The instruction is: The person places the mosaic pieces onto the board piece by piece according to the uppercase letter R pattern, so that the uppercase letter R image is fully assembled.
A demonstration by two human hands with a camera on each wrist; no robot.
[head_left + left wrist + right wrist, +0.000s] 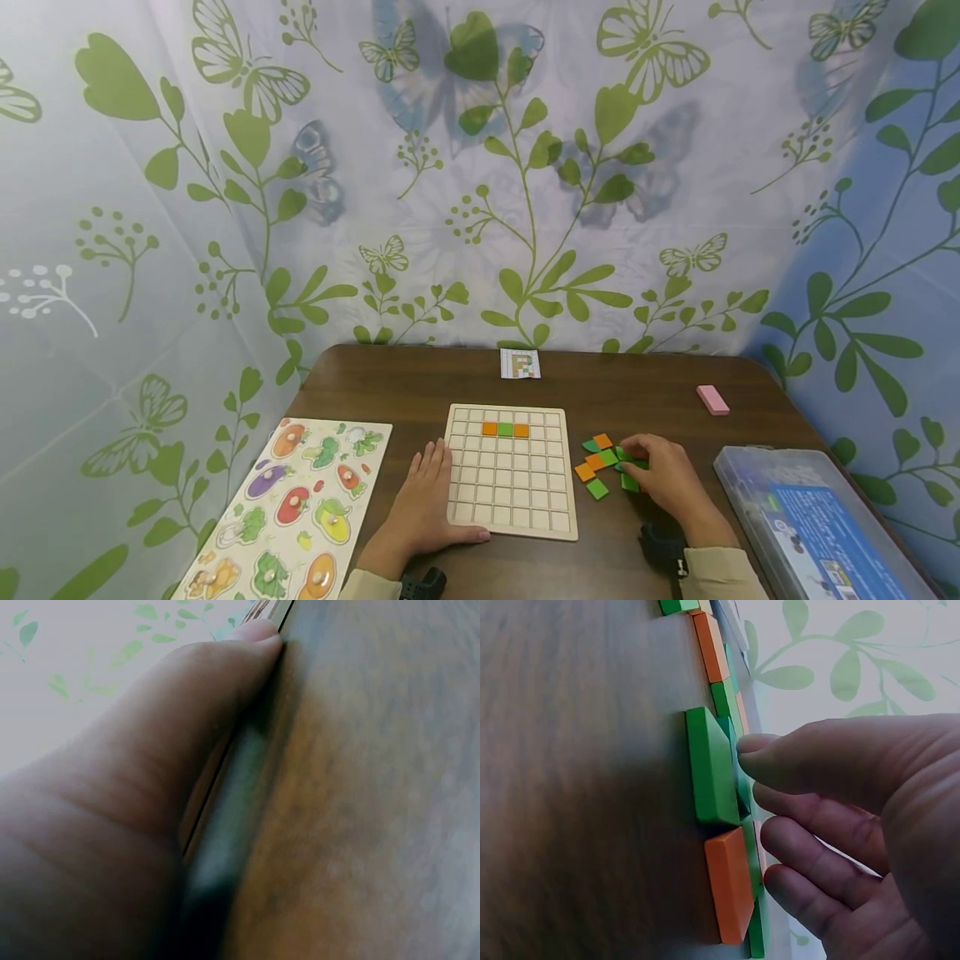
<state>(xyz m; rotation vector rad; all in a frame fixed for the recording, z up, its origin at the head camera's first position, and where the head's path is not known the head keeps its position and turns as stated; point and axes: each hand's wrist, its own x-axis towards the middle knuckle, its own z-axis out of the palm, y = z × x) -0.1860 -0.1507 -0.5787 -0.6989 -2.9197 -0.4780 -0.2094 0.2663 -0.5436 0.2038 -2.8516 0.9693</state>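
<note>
A wooden grid board (510, 483) lies mid-table, with two orange tiles and a green tile (505, 430) in a row in its upper part. My left hand (425, 508) rests with straight fingers along the board's left edge, its thumb (202, 682) at the near edge. To the board's right is a loose pile of tiles, green (597, 489) and orange (585, 472). Over the pile's right side is my right hand (663, 479). In the right wrist view its bent fingers (817, 847) and thumb are close to a green tile (711, 769), and no tile shows gripped between them.
A vegetable puzzle board (292, 508) lies at the left. A clear plastic case (817, 517) with a blue label sits at the right, a pink block (712, 400) behind it. At the table's far edge lies a small pattern card (520, 364), before a patterned curtain (465, 250).
</note>
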